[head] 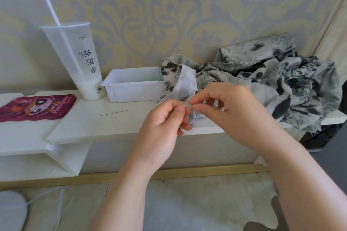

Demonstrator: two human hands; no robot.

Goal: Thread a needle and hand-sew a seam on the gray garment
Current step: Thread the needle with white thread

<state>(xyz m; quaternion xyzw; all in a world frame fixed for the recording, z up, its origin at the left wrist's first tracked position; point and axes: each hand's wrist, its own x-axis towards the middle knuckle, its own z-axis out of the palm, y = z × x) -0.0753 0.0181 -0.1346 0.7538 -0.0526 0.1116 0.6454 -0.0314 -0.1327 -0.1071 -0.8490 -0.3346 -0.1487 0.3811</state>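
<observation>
1. The left hand (163,120) has its fingers curled in, thumb and forefinger pressed together on a thin pale thread (186,103).
2. The right hand (234,110) pinches the same thread between thumb and forefinger. Its fingertips (195,107) nearly meet those of the left hand, and its other fingers are loosely bent and fanned apart.
3. Only a short curl of thread shows between the two pinches; where its ends run cannot be told.
4. Both hands are held just over the front edge of the white shelf (90,124), about midway along it.
5. The gray garment (272,78), blotched with dark print, lies crumpled over the right end of the shelf, against the wall. A pale fold of it reaches right behind the fingers and hangs a little over the front edge.
6. The needle (115,112) lies bare on the shelf, left of the hands, apart from both.
7. A white tray (131,90) stands at the back edge, touching the garment's left side.
8. A frosted cup (82,65) with a straw (52,11) stands just left of the tray.
9. A pink cartoon pouch (35,108) lies at the left end.
</observation>
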